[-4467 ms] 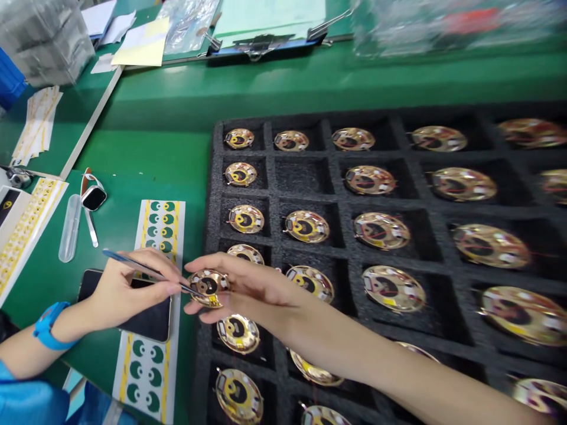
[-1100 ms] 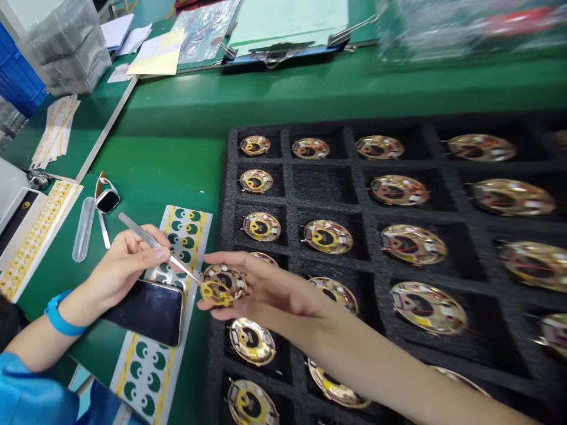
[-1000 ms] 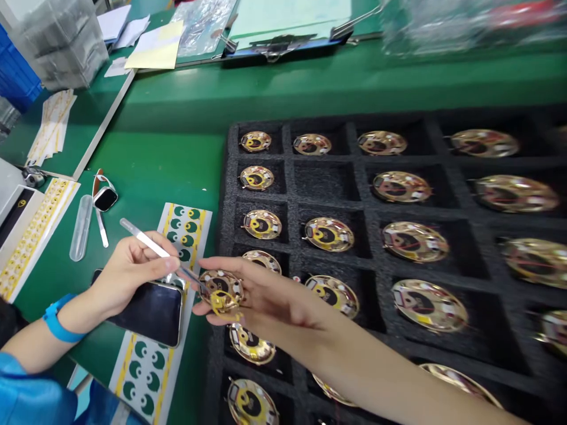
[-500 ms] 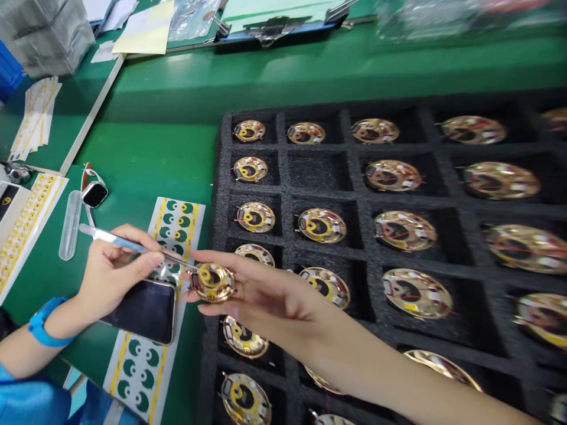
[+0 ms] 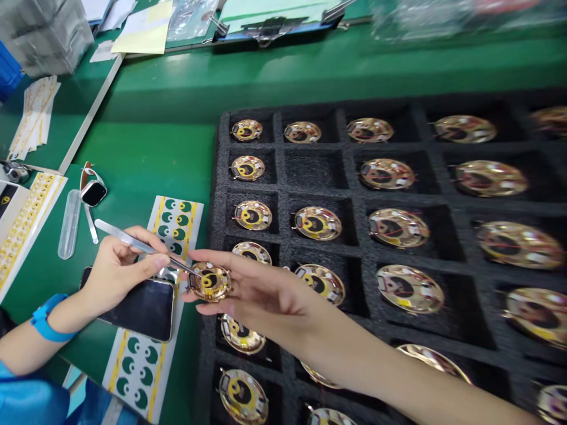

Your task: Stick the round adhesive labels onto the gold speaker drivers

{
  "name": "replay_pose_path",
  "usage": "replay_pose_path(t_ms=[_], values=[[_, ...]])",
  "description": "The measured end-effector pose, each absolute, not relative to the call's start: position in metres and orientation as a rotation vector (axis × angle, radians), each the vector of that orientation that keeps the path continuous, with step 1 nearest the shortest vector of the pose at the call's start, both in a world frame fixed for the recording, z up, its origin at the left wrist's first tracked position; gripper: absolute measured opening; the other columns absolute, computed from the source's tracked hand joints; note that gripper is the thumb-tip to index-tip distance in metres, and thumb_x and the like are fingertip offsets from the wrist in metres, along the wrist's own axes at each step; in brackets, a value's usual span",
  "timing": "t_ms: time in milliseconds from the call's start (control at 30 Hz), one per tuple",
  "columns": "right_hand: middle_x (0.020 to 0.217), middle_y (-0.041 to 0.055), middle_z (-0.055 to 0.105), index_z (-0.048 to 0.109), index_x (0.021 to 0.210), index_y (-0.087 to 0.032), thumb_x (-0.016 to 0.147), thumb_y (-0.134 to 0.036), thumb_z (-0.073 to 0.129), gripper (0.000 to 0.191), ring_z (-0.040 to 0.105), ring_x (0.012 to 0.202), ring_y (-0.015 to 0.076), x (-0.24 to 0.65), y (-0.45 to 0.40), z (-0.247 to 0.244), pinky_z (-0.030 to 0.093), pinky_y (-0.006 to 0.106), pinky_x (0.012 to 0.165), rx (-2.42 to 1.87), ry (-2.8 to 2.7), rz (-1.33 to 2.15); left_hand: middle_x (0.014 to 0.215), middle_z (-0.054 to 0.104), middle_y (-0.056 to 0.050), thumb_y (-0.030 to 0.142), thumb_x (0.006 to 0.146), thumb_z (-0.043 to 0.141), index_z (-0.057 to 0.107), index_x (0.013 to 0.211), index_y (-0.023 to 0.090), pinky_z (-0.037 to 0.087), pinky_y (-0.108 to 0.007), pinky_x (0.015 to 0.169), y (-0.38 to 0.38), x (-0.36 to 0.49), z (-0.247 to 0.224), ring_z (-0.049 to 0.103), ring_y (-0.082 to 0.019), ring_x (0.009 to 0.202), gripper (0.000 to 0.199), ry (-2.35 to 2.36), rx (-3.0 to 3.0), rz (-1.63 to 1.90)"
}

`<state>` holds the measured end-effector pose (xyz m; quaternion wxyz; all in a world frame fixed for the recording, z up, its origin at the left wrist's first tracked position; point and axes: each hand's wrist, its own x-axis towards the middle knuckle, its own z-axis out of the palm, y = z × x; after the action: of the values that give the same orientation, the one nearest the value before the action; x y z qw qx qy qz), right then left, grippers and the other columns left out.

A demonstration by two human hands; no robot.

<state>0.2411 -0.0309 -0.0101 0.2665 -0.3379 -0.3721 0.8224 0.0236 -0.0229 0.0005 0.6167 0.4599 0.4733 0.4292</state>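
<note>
My left hand [image 5: 117,271] pinches metal tweezers [image 5: 121,236] between thumb and fingers. Their tips reach the face of a round gold casing [image 5: 217,289], near a yellow piece on it; whether they grip or just touch it I cannot tell. The casing is held at its edges by the fingers and thumb of my right hand [image 5: 279,295], tilted towards me. Beneath my left hand lies a dark-screened phone [image 5: 142,316], resting partly on a white and yellow sticker sheet [image 5: 139,372]. More gold casings [image 5: 243,395] sit in the black foam tray [image 5: 310,251] under my right arm.
A smartwatch [image 5: 93,193] and a clear plastic case [image 5: 69,224] lie left on the green table [image 5: 155,153]. Further sticker sheets [image 5: 26,230] are at the far left. Along the back are a clipboard [image 5: 270,29], yellow paper [image 5: 144,26] and plastic bags [image 5: 443,20].
My left hand has shifted a little to the right, bringing the tweezer tips further over the casing's face. My right hand keeps its hold. The view has moved slightly.
</note>
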Motion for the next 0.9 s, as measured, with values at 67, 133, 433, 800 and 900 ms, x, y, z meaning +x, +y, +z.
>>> replay_pose_path(t_ms=[67, 133, 433, 800, 900], values=[[0.108, 0.0010, 0.075, 0.063, 0.125, -0.030, 0.087, -0.020, 0.061, 0.039, 0.071, 0.104, 0.0182, 0.242, -0.031, -0.010, 0.056, 0.037, 0.095, -0.900, -0.986, 2.226, 0.072, 0.076, -0.001, 0.028, 0.076, 0.080, 0.069, 0.079, 0.017, 0.056, -0.019, 0.064, -0.023, 0.025, 0.000, 0.072, -0.012, 0.066, 0.016, 1.094, 0.996, 0.961], [0.110, 0.0008, 0.075, 0.063, 0.125, -0.031, 0.087, -0.020, 0.060, 0.040, 0.070, 0.104, 0.0181, 0.242, -0.031, -0.010, 0.056, 0.036, 0.094, -0.901, -0.980, 2.227, 0.070, 0.076, -0.001, 0.029, 0.075, 0.081, 0.068, 0.078, 0.017, 0.056, -0.019, 0.064, -0.024, 0.025, 0.000, 0.072, -0.013, 0.064, 0.018, 1.097, 0.937, 0.945], [0.106, -0.0006, 0.076, 0.063, 0.123, -0.031, 0.087, -0.020, 0.059, 0.037, 0.072, 0.102, 0.0161, 0.242, -0.030, -0.007, 0.057, 0.036, 0.095, -0.899, -0.960, 2.214, 0.068, 0.076, -0.001, 0.028, 0.076, 0.080, 0.068, 0.078, 0.018, 0.060, -0.022, 0.066, -0.028, 0.026, -0.006, 0.076, -0.017, 0.065, 0.016, 1.165, 0.944, 0.960], [0.108, 0.0015, 0.075, 0.062, 0.126, -0.031, 0.087, -0.028, 0.063, 0.040, 0.073, 0.100, 0.0192, 0.239, -0.030, -0.033, 0.060, 0.037, 0.089, -0.795, -1.067, 2.108, 0.068, 0.077, 0.000, 0.027, 0.078, 0.078, 0.068, 0.082, 0.019, 0.058, -0.019, 0.066, -0.029, 0.027, -0.006, 0.075, -0.014, 0.065, 0.013, 1.144, 0.954, 0.987], [0.103, 0.0013, 0.075, 0.062, 0.127, -0.031, 0.086, -0.028, 0.063, 0.042, 0.074, 0.095, 0.0205, 0.240, -0.032, -0.031, 0.060, 0.040, 0.089, -0.841, -1.100, 2.083, 0.069, 0.077, 0.000, 0.026, 0.079, 0.077, 0.068, 0.081, 0.020, 0.059, -0.021, 0.067, -0.029, 0.027, -0.006, 0.075, -0.015, 0.065, 0.012, 1.139, 0.973, 0.983]])
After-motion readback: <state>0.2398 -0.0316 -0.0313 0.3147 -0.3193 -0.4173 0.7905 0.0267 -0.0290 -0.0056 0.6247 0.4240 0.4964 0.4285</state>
